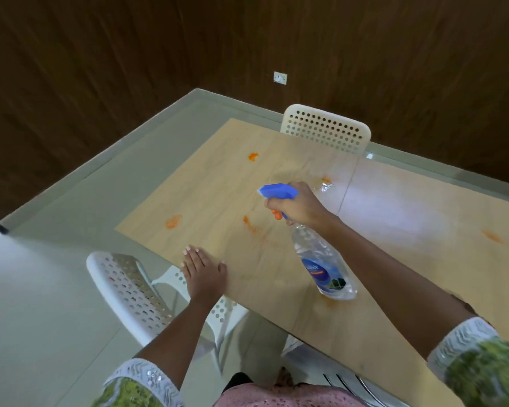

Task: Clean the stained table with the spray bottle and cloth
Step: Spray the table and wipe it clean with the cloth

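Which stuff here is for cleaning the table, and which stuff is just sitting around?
For the job:
spray bottle, gripped by the right hand
table, with the left hand resting on it
orange stains

Just there:
near white chair
far white chair
wall socket

No cloth is in view.

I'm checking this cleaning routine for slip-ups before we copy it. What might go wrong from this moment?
1. No cloth is in view, so sprayed liquid may sit: a wet patch already glistens by one orange stain.
2. The spray bottle hangs tilted in the right hand, its nozzle aimed toward the table's left side; the orange stain at far right could be missed.
3. The left hand rests flat at the table edge, where it may catch overspray.
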